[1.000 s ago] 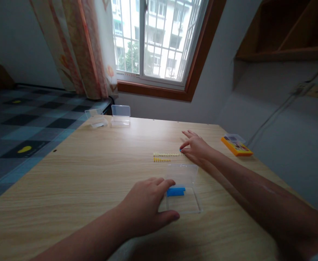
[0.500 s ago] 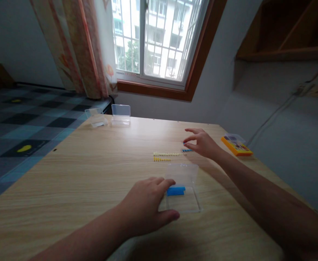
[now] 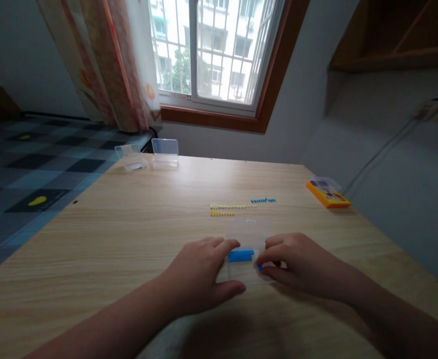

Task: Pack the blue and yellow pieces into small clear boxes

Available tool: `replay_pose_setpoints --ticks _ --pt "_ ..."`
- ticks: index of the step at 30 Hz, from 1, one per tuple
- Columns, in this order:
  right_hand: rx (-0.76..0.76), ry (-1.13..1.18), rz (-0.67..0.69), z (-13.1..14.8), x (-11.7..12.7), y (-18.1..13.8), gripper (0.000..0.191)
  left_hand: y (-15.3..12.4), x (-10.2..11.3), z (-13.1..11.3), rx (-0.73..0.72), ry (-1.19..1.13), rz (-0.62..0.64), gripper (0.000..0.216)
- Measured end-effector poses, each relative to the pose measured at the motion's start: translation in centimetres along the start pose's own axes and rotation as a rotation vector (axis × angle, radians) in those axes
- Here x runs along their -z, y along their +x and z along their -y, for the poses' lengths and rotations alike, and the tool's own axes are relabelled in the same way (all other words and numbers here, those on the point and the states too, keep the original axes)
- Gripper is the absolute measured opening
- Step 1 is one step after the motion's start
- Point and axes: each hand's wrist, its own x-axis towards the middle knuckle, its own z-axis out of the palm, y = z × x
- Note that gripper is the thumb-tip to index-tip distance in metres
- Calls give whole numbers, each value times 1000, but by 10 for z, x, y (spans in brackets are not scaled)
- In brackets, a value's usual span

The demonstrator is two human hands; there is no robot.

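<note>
A small clear plastic box [image 3: 247, 230] with its lid up sits on the wooden table [image 3: 129, 234] right in front of me, and a stack of blue strips [image 3: 240, 256] lies inside. My left hand [image 3: 200, 279] rests against the box's left side, fingers curled on its edge. My right hand [image 3: 301, 264] is at the box's right side, pinching a tiny blue piece [image 3: 260, 268] between thumb and fingers. Farther out lie a row of pale yellow pieces [image 3: 232, 206], a shorter yellow row [image 3: 222, 214] and a short blue row [image 3: 263, 200].
Two more clear boxes [image 3: 147, 155] stand open at the table's far left corner. An orange and yellow box [image 3: 328, 193] lies near the right edge by the wall. A bed with a checked cover [image 3: 24, 174] is to the left, a window behind.
My right hand left the blue row far out on the table and came back to the clear box, now pinching a small blue piece. The left hand stayed at the box.
</note>
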Motion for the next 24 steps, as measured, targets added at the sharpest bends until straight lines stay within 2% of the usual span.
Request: replay_pose_setpoints --ticks 8,16,24 --pt "3 16 50 -6 -5 8 19 1 0 1 -1 14 14 64" --pt "-9 43 12 -8 -1 3 19 1 1 1 7 13 26 63" --pt "167 80 82 -14 5 -4 24 2 -1 1 1 17 25 64"
